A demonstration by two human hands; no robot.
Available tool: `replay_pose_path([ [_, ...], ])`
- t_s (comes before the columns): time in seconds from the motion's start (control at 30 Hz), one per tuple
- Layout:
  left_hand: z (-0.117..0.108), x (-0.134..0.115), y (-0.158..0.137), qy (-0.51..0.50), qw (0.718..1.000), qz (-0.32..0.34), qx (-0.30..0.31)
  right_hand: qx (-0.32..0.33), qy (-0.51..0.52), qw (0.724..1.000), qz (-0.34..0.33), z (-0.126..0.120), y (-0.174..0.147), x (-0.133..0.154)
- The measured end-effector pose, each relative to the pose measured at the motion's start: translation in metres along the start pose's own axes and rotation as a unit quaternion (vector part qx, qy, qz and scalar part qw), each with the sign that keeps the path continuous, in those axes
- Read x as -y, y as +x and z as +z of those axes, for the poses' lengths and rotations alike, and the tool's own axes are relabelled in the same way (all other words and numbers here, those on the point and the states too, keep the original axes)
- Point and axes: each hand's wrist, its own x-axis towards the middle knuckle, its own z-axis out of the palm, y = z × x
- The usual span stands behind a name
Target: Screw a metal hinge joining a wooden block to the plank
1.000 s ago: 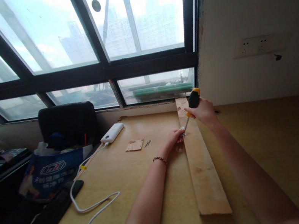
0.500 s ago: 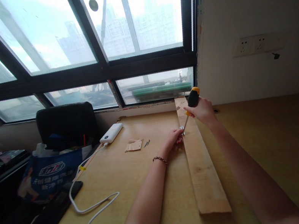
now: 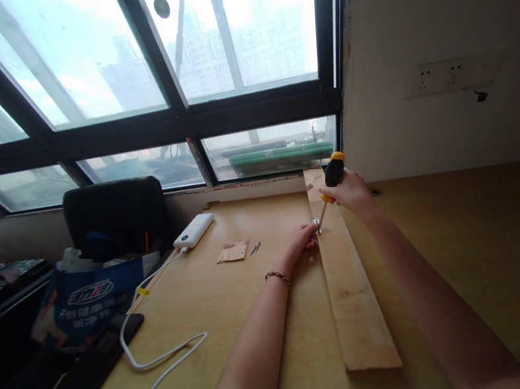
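Black-and-yellow, the screwdriver [image 3: 334, 171] is clasped by the right hand [image 3: 353, 191], the left hand [image 3: 304, 239] pinching a metal fitting [image 3: 316, 225], 2 screws [image 3: 255, 247] on the bench [image 3: 238, 299].

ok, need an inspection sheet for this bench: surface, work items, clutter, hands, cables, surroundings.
Surface: wood-toned table, bare in large patches.
Work items: wooden board lying flat, pointing towards the window; small metal fitting at its left edge; screwdriver tilted, tip at the fitting, contact unclear.
Clutter: small brown piece, small screws or nails beside it, white power bank.
Hands: left hand at the fitting, its grip unclear; right hand closed on the screwdriver handle.
Cables: white cable, plugged into the power bank, loosely looped on the table.
Surroundings: window ahead, wall sockets right, black chair and blue bag left.
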Motion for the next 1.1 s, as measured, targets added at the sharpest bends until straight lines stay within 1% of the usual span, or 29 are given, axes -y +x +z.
replay_pose_path([
  [0.07, 0.000, 0.000, 0.000, -0.003, 1.000, -0.001, 0.003, 0.046, 0.084, 0.995, 0.026, -0.001, -0.001, 0.001],
  [0.17, -0.001, 0.002, 0.002, -0.008, 1.000, 0.006, 0.006, 0.122, 0.212, 0.968, 0.060, -0.006, -0.003, 0.004],
  [0.2, -0.002, 0.003, 0.002, -0.010, 1.000, 0.010, 0.008, 0.137, 0.233, 0.961, 0.063, -0.008, -0.003, 0.005],
  [0.23, -0.002, 0.004, 0.002, -0.011, 1.000, 0.014, 0.011, 0.138, 0.232, 0.961, 0.061, -0.009, -0.003, 0.006],
  [0.27, -0.002, 0.005, 0.003, -0.012, 1.000, 0.016, 0.014, 0.124, 0.207, 0.969, 0.054, -0.010, -0.003, 0.006],
  [0.3, -0.003, 0.005, 0.002, -0.014, 1.000, 0.017, 0.017, 0.091, 0.160, 0.982, 0.041, -0.010, -0.003, 0.007],
  [0.33, -0.003, 0.005, 0.002, -0.015, 1.000, 0.017, 0.019, 0.047, 0.100, 0.994, 0.026, -0.010, -0.003, 0.007],
  [0.37, -0.003, 0.004, 0.002, -0.017, 1.000, 0.017, 0.021, 0.000, 0.038, 0.999, 0.011, -0.010, -0.003, 0.007],
  [0.43, -0.003, 0.003, 0.001, -0.020, 0.999, 0.017, 0.024, -0.068, -0.048, 0.996, -0.012, -0.008, -0.002, 0.006],
  [0.47, -0.003, 0.003, 0.000, -0.021, 0.999, 0.018, 0.026, -0.079, -0.063, 0.995, -0.016, -0.007, -0.002, 0.006],
  [0.5, -0.003, 0.002, 0.000, -0.022, 0.999, 0.019, 0.028, -0.075, -0.060, 0.995, -0.012, -0.006, -0.002, 0.006],
  [0.57, -0.002, 0.001, -0.001, -0.020, 0.999, 0.021, 0.026, -0.036, -0.015, 0.999, 0.014, -0.005, -0.001, 0.005],
  [0.63, -0.002, 0.000, -0.002, -0.016, 0.999, 0.020, 0.020, 0.013, 0.054, 0.997, 0.045, -0.007, -0.002, 0.005],
  [0.7, -0.002, -0.001, -0.003, -0.011, 1.000, 0.017, 0.019, 0.058, 0.121, 0.989, 0.064, -0.011, -0.002, 0.006],
  [0.77, -0.002, -0.003, -0.004, -0.009, 1.000, 0.013, 0.024, 0.096, 0.181, 0.976, 0.069, -0.015, -0.003, 0.007],
  [0.83, -0.002, -0.003, -0.005, -0.012, 0.999, 0.015, 0.031, 0.119, 0.209, 0.968, 0.070, -0.017, -0.003, 0.006],
  [0.87, -0.002, -0.003, -0.005, -0.014, 0.999, 0.017, 0.034, 0.113, 0.195, 0.972, 0.068, -0.017, -0.003, 0.006],
  [0.9, -0.002, -0.002, -0.004, -0.016, 0.999, 0.018, 0.036, 0.090, 0.161, 0.981, 0.063, -0.017, -0.003, 0.006],
  [0.97, -0.003, -0.001, -0.004, -0.013, 0.999, 0.019, 0.031, 0.010, 0.051, 0.998, 0.040, -0.014, -0.002, 0.005],
  [1.03, -0.003, 0.000, -0.003, -0.005, 1.000, 0.016, 0.022, -0.061, -0.047, 0.997, 0.013, -0.010, -0.001, 0.004],
  [1.1, -0.002, 0.001, -0.002, -0.002, 1.000, 0.015, 0.019, -0.087, -0.087, 0.992, -0.001, -0.007, 0.000, 0.003],
])
